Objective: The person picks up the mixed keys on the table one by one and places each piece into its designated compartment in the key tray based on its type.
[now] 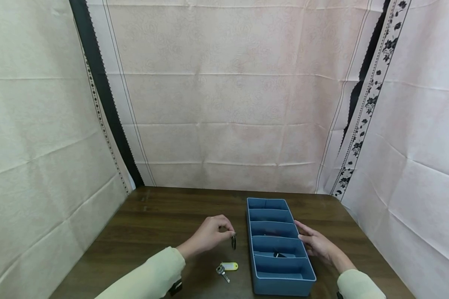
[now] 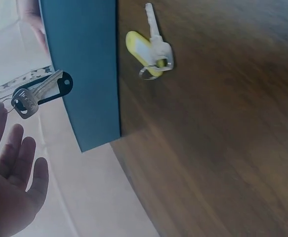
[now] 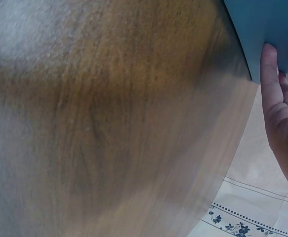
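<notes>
Between thumb and finger, my left hand [image 1: 210,233] pinches the ring of a key with a black tag [image 2: 35,96], which hangs above the table just left of the blue divided box [image 1: 280,287]. My right hand [image 1: 319,245] rests its fingers against the box's right side; in the right wrist view the fingers [image 3: 269,69] lie straight along the blue wall. On the table, below the left hand, lies a second key [image 1: 223,273] with a yellow tag [image 1: 230,266]. A small dark thing [image 1: 279,254] sits in the box's second compartment from the front; its kind is unclear.
The box has several compartments in one row, running away from me on a brown wooden table [image 1: 142,236]. Pale cloth [image 1: 224,104] hangs behind the table and along both sides. The third compartment's inside is mostly hidden.
</notes>
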### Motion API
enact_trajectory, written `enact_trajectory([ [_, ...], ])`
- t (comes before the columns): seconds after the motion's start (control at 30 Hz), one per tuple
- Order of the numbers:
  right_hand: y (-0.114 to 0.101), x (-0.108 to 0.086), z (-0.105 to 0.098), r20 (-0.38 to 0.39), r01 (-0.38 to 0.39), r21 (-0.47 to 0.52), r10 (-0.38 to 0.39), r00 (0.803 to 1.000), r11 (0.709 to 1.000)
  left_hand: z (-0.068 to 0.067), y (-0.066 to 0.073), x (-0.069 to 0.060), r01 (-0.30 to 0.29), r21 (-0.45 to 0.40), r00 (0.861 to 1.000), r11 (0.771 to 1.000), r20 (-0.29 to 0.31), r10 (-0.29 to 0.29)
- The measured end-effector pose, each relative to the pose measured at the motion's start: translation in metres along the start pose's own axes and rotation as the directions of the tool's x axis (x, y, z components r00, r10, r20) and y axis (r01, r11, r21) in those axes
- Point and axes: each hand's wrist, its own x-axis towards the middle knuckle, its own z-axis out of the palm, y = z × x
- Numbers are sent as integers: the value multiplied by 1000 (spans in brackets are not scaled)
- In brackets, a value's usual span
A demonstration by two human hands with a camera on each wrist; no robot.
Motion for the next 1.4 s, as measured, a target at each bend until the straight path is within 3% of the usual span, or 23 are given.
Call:
enact_trajectory([
  [0.67, 0, 0, -1, 1, -7, -4, 7, 1000, 1000, 19, 28, 31, -15, -109, 1000, 994, -20, 13],
  [0.9, -1, -1, 0, -4, -6, -19, 6, 1000, 1000, 34, 41, 43, -34, -129, 999, 991, -31, 30],
  [1.1, -1, -1, 1, -13, -1, -34, 1, 1000, 999, 49, 50, 50, -15, -159, 1000, 987, -26, 11],
  [1.4, -1, 0, 0, -25, -11, -31, 10, 1000, 999, 72, 54, 57, -14, -153, 1000, 988, -7, 13],
])
